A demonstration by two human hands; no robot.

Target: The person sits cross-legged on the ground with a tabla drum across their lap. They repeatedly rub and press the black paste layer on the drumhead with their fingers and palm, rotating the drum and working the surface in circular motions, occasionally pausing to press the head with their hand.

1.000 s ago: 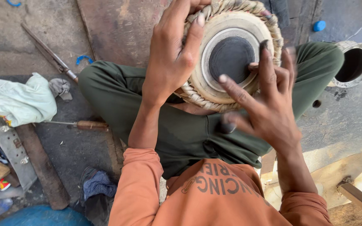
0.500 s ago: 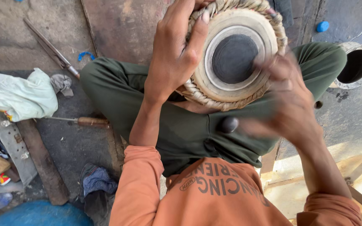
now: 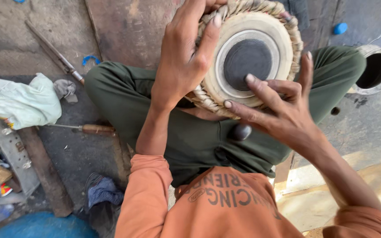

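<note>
My left hand (image 3: pixel 179 66) grip is clamped on the drum (image 3: pixel 248 57) rim, drum tilted on my lap. My right hand (image 3: pixel 283 110) is spread apart, fingertips (image 3: pixel 250 78) touching the black centre. Screwdriver (image 3: pixel 82 128) and cloth (image 3: pixel 20 103) lie on the floor left of the grip.

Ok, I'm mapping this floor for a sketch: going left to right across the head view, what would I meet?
Pale cloth bundle → wooden-handled tool → left hand → drum → right hand → hollow drum shell.
</note>
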